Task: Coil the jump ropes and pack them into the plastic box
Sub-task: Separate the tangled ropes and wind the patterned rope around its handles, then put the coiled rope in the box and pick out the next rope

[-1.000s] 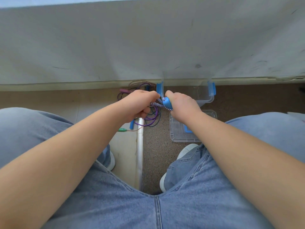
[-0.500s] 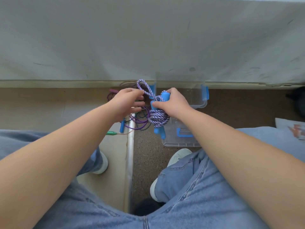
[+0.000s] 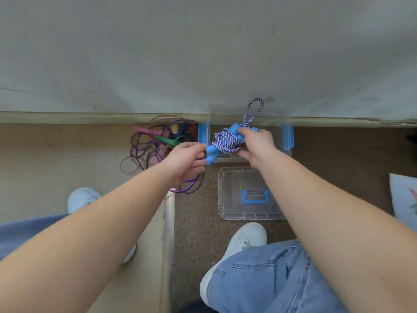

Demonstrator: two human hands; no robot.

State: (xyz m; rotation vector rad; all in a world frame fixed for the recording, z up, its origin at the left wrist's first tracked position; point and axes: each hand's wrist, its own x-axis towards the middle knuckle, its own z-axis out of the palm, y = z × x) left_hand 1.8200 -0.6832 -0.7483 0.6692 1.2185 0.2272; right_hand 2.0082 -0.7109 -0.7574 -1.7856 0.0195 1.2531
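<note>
A blue-and-white braided jump rope (image 3: 225, 141) with blue handles is wound into a tight bundle, and one loop sticks up from it. My right hand (image 3: 256, 145) grips the bundle just above the clear plastic box (image 3: 284, 152), which has blue latches and stands against the wall. My left hand (image 3: 187, 161) is beside the bundle's lower handle, fingers loosely curled, fingertips at the handle end. A tangle of thin purple, pink and green jump ropes (image 3: 155, 150) lies on the floor left of the box.
The box's clear lid (image 3: 230, 199) with a blue handle lies on the brown floor in front of the box. A white floor strip (image 3: 169, 213) runs between my white shoes (image 3: 239, 245). A printed sheet (image 3: 404, 195) sits at the right edge.
The bundle has moved right and forward, from above the lid to over the box. My left hand has let go of the rope loop, which now sticks up free.
</note>
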